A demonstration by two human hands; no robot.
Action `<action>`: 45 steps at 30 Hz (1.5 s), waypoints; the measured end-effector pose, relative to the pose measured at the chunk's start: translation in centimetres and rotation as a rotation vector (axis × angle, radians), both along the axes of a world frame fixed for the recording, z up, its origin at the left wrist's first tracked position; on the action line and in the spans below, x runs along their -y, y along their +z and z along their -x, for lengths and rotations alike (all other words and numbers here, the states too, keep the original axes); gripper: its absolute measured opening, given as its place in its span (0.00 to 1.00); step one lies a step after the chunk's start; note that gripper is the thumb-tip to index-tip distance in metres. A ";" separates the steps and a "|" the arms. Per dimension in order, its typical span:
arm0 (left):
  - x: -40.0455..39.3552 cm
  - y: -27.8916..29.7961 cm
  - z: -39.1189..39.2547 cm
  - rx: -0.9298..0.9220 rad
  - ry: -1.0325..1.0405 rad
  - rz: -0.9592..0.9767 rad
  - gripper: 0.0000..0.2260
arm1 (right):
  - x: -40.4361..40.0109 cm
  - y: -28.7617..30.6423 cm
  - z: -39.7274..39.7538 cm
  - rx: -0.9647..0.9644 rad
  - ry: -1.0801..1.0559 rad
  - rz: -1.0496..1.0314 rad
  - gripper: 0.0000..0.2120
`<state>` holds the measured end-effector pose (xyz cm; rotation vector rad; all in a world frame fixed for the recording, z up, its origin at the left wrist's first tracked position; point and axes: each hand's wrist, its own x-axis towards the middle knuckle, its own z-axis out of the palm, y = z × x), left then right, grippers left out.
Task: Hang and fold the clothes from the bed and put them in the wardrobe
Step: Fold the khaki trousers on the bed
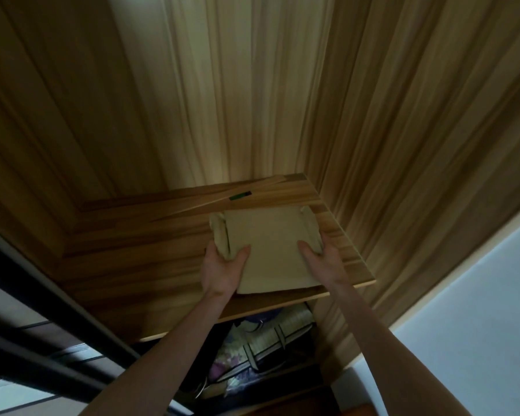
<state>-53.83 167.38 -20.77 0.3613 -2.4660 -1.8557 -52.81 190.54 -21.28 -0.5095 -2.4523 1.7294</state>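
Note:
A folded beige garment [270, 241] lies flat on a wooden wardrobe shelf [138, 253], toward the shelf's right side. My left hand [222, 271] grips its near left edge, thumb on top and fingers tucked under the rolled side. My right hand [321, 259] holds the near right edge the same way, thumb lying on the cloth. Both arms reach up and forward from below.
Wood-grain wardrobe walls [403, 145] close in behind and to the right. A small green object [240, 196] lies at the back of the shelf. Below the shelf are bags and patterned cloth [261, 349]. A dark door frame [42, 295] runs along the left.

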 end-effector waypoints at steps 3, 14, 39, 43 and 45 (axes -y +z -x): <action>0.3 -0.1 0.1 0.062 -0.010 0.088 0.36 | 0.3 0.0 0.2 0.031 -0.021 -0.148 0.28; 0.4 -1.4 -2.0 -0.398 -0.144 0.864 0.26 | 2.2 -1.7 -1.9 -0.321 0.084 -0.908 0.29; 4.9 1.7 -3.3 -0.382 -0.442 0.744 0.31 | 3.2 0.9 -5.3 -0.243 0.245 -0.839 0.39; 6.2 2.7 -4.4 -0.416 -0.472 0.809 0.31 | 3.7 1.7 -8.0 -0.226 0.174 -0.834 0.38; 6.6 2.9 -5.1 -0.457 -0.496 0.817 0.30 | 3.9 2.0 -9.6 -0.207 0.134 -0.847 0.37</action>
